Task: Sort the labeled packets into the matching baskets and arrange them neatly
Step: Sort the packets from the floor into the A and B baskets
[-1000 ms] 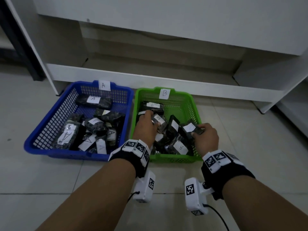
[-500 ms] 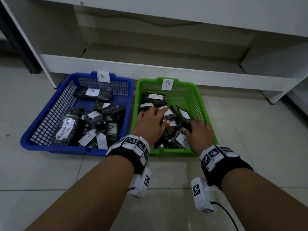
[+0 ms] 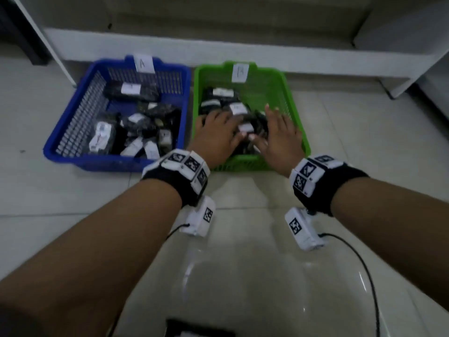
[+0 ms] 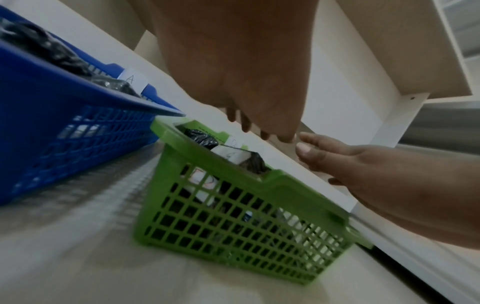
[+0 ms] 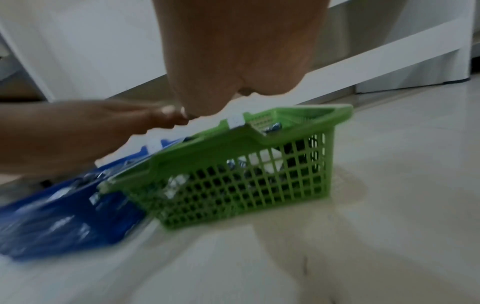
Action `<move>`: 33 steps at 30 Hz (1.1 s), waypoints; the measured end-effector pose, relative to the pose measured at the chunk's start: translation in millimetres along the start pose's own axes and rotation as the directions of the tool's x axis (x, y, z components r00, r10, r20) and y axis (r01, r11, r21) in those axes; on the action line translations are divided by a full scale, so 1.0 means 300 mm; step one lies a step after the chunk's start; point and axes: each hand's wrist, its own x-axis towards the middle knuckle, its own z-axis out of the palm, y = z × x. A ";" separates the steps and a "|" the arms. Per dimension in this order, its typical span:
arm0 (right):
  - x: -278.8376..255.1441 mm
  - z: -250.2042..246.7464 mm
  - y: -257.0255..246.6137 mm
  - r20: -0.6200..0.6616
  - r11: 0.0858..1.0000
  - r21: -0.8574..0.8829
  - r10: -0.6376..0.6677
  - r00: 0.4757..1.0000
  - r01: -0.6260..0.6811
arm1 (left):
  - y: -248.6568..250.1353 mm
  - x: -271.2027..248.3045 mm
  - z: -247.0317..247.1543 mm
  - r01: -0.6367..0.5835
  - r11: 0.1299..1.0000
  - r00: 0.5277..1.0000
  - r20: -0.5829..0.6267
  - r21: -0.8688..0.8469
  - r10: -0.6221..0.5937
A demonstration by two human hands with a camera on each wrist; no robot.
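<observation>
Both flat hands, left hand and right hand, grip released, hover over green basket.

White shelf unit behind; glossy tiled floor; dark object at bottom edge, blurred.

Pale tiled floor carries blue basket; green basket just beside.

We are reading a handwritten "A" on the white paper tag standing on the far rim of the blue basket, and a "B" on the tag on the green basket. The packet labels are showing only blurred marks we are unable to read.
</observation>
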 end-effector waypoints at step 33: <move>-0.825 0.131 -0.122 0.859 0.551 0.223 -0.501 0.106 0.804 | 0.099 -0.801 0.133 -0.328 0.931 0.494 0.811 -0.160 0.313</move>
